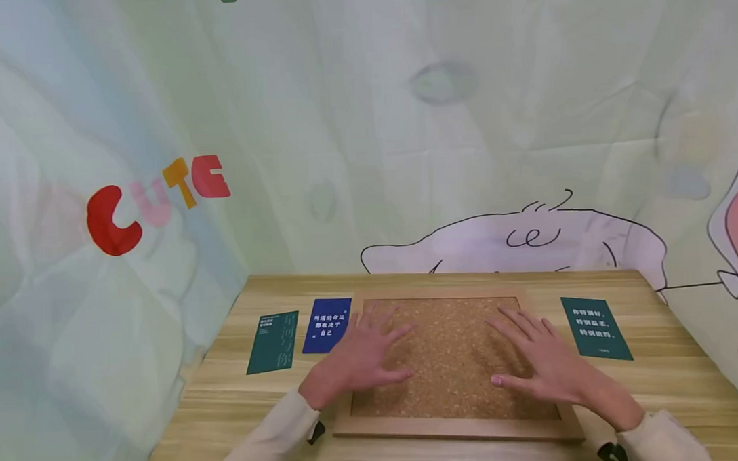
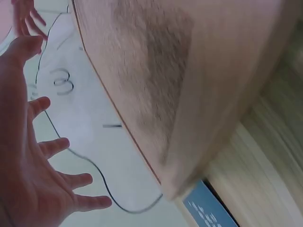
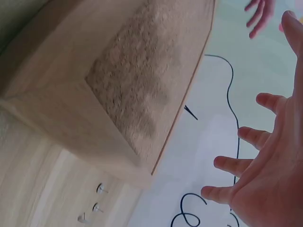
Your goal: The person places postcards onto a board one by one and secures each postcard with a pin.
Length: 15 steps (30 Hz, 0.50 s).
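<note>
A cork board (image 1: 449, 363) with a pale wooden frame lies on the table in front of me. My left hand (image 1: 362, 353) hovers over its left side, palm down, fingers spread and holding nothing. Over the right side my right hand (image 1: 549, 361) is spread the same way, thumb pointing inward. Both wrist views show the outstretched fingers apart from the cork surface. A blue card (image 1: 327, 320) with white writing lies just left of the board, near the left hand's fingers.
Left of the blue card is a green card (image 1: 274, 342); another green card (image 1: 597, 328) lies right of the board. Three pushpins, one a pushpin (image 3: 100, 187) with a shiny head, rest beside the frame in the right wrist view. A printed cloth (image 1: 342, 157) hangs behind the table.
</note>
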Available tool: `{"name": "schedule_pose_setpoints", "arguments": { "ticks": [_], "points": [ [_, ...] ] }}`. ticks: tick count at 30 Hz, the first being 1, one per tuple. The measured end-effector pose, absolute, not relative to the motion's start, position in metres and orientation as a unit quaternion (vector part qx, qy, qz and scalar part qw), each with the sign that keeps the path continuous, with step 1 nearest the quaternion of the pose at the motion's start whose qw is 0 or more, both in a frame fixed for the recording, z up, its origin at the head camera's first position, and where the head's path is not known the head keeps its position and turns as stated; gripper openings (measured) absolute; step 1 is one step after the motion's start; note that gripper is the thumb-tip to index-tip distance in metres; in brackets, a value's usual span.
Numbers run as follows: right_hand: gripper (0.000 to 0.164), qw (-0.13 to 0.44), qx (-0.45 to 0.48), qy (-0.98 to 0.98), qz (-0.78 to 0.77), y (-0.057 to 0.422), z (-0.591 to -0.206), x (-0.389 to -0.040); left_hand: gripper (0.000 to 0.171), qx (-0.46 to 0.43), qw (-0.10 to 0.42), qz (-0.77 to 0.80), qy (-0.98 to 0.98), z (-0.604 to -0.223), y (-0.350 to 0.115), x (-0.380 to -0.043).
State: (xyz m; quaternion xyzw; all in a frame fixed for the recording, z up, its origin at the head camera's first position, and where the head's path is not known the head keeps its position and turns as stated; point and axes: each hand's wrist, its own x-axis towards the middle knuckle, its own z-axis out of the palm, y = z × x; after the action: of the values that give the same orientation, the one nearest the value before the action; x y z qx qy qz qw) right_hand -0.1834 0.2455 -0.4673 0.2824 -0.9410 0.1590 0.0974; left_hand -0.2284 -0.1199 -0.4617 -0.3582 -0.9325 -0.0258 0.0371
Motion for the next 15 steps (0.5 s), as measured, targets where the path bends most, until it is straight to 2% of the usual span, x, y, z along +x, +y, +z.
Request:
{"name": "schedule_pose_setpoints", "arguments": {
  "ticks": [7, 15],
  "points": [
    [0.092, 0.122, 0.268, -0.938, 0.183, 0.260, -0.464, -0.190, 0.081, -0.287, 0.038, -0.072, -0.955, -0.455, -0.157, -0.242],
    [0.088, 0.104, 0.216, -0.941, 0.238, 0.280, -0.472, -0.192, 0.079, -0.203, 0.065, -0.112, -0.971, -0.462, -0.219, -0.251]
  ]
}}
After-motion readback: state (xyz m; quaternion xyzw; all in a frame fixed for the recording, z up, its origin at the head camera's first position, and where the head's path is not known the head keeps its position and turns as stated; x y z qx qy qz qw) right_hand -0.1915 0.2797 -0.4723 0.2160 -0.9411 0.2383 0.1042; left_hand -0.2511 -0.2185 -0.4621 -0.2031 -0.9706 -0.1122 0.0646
